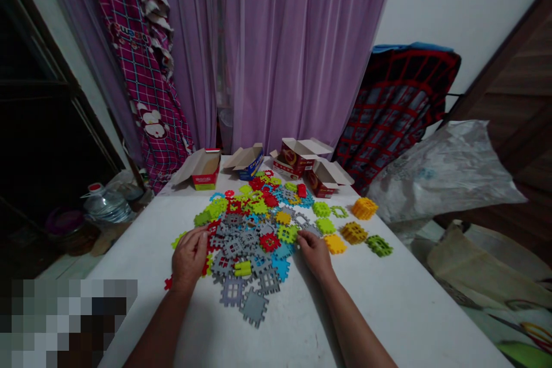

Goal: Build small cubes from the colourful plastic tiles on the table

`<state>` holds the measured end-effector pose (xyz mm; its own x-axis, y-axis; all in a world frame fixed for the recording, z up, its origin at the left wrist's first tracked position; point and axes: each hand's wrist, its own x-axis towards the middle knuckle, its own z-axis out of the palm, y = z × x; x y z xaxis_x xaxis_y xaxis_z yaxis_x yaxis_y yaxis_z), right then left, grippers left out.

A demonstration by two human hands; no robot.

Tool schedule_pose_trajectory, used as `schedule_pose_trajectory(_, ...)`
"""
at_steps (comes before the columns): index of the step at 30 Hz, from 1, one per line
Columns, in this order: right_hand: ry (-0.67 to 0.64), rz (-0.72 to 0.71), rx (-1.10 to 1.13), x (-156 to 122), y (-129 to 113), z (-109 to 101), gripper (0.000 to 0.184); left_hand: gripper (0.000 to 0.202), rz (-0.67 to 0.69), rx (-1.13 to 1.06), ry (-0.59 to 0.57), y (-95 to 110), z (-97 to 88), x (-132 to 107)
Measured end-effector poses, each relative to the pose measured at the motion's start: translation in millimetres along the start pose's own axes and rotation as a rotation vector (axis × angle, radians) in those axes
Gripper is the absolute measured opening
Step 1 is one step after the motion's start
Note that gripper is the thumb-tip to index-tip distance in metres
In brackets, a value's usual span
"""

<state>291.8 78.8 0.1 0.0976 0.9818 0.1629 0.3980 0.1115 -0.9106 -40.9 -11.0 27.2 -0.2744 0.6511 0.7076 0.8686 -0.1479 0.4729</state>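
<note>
Tiles (245, 241): colored interlocking plastic pieces, heaped on white table (388, 305).
Left hand (188, 256): open, lying on the tiles (nothing gripped).
Right hand (314, 254): open, fingertips against tiles.

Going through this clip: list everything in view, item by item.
plastic interlocking tiles: many, mixed colours, spread across the table
assembled tile blocks: about three, orange, yellow, green, right of the spread
open cardboard boxes: about four, red or blue, far table edge
white table: one, white, beneath these
purple curtain: one, purple, behind the table
checked cloth: one, pink, left of the curtain
water jug: one, clear, left of the table
plastic bag: one, translucent, right of the table
left hand: one, resting on the tiles
right hand: one, touching the tiles
</note>
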Motion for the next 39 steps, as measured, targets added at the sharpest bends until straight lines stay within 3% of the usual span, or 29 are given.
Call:
schedule_pose_trajectory(13, -0.040, -0.186, -0.530, -10, -6, 0, 0.034, 0.032, 0.016, -0.006, -0.007, 0, -0.2, 0)
schedule_pose_trajectory(26, 0.051, -0.272, -0.567, -27, 4, -15, 0.034, 0.039, -0.032, -0.002, -0.034, -2, 1.7, -1)
schedule_pose_trajectory(35, -0.106, -0.334, -0.542, -38, 21, -47, 0.035, 0.040, -0.035, -0.014, -0.036, 1, 0.0, 1)
schedule_pose_trajectory(39, -0.133, -0.322, -0.584, -38, 16, -56, 0.041, 0.040, -0.052, -0.017, -0.039, 1, 0.8, 1)
